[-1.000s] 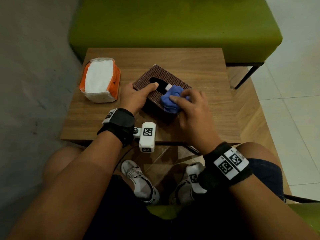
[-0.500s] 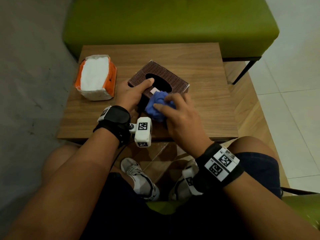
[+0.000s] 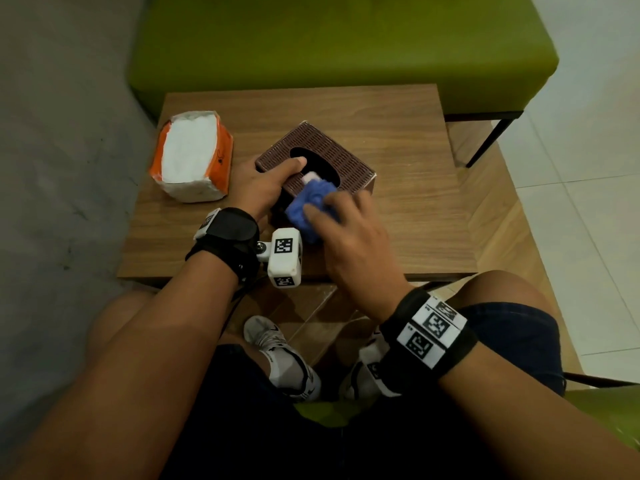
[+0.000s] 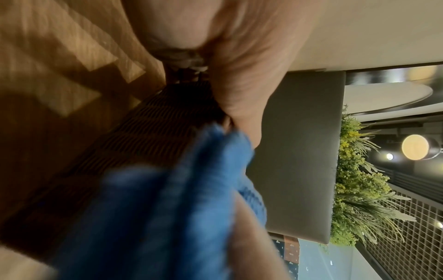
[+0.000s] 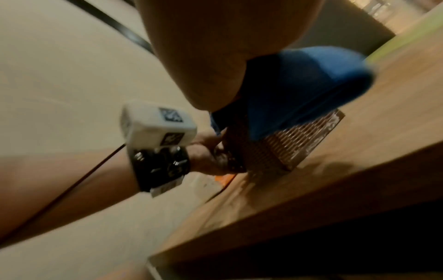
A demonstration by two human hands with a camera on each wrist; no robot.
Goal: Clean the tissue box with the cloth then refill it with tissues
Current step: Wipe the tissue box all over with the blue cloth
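A brown woven tissue box (image 3: 349,161) with a dark oval slot stands mid-table. My left hand (image 3: 258,188) grips its near-left corner, thumb lying on the top by the slot. My right hand (image 3: 346,230) holds a bunched blue cloth (image 3: 310,206) against the box's near top edge and front side. The left wrist view shows the blue cloth (image 4: 167,199) over the box's woven side (image 4: 153,132). In the right wrist view the cloth (image 5: 299,91) sits on the tissue box (image 5: 294,144). An orange pack of white tissues (image 3: 192,157) lies to the left.
The small wooden table (image 3: 408,216) stands before a green bench (image 3: 329,46). A grey wall runs along the left, and tiled floor lies to the right. My knees and shoes are under the near table edge.
The right hand has rubbed the cloth from the box's top right down to its near front edge. The left hand has kept its grip on the box.
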